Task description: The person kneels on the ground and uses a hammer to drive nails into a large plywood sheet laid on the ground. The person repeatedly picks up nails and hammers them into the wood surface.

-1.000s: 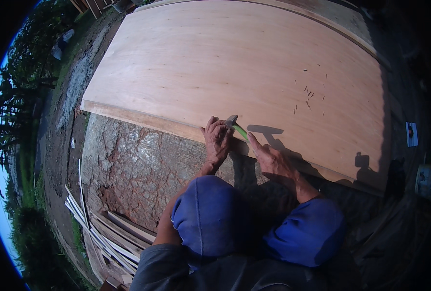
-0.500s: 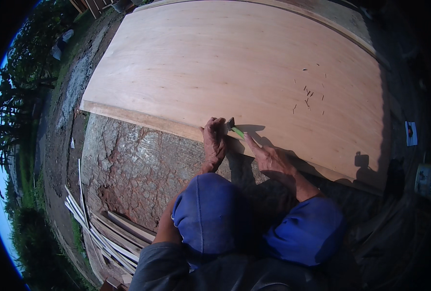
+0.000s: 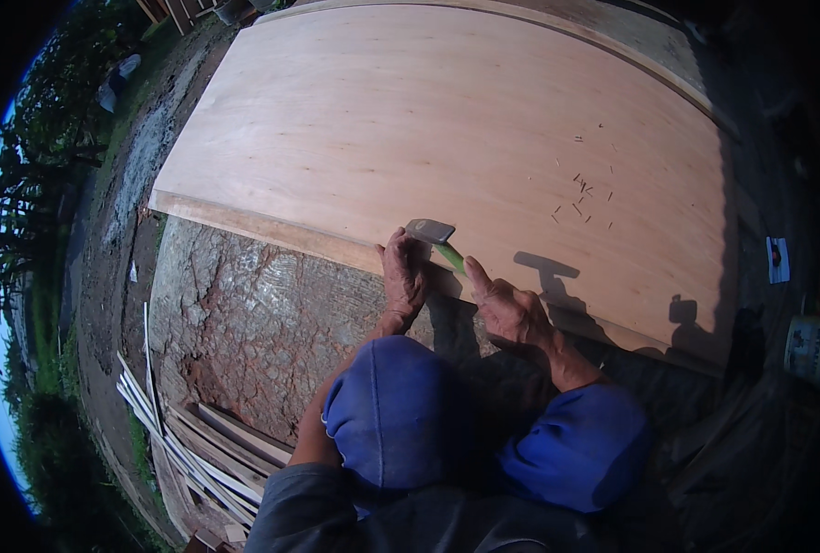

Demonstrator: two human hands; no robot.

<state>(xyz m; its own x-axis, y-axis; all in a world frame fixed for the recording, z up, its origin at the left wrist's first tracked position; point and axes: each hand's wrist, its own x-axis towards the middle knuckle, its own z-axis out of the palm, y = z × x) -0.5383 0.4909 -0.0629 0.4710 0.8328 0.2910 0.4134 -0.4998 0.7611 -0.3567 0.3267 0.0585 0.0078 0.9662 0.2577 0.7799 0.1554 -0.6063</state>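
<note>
A hammer (image 3: 431, 231) with a dark metal head and a green handle is in my right hand (image 3: 513, 313), its fingers wrapped round the handle. The head hovers over the near edge of a large pale plywood sheet (image 3: 336, 120), and its shadow falls on the sheet to the right. Close to the hammer head, my left hand (image 3: 403, 276) rests at the sheet's near edge, beside a wooden strip (image 3: 281, 232) along that edge. Its fingertips are drawn together; whatever they pinch is hidden. Several loose nails (image 3: 583, 189) lie scattered on the sheet, right of centre.
Beneath the near edge is rough, cracked ground (image 3: 244, 313). Wooden strips (image 3: 207, 461) lie piled at the lower left, next to my knee in blue cloth (image 3: 382, 405). A pale container (image 3: 804, 346) stands in shade at the far right. Plants (image 3: 50, 442) grow on the left.
The hammer head has lifted away from the sheet's edge, and its shadow has shifted right. My left hand stays at the edge. The loose nails have shifted slightly on the sheet.
</note>
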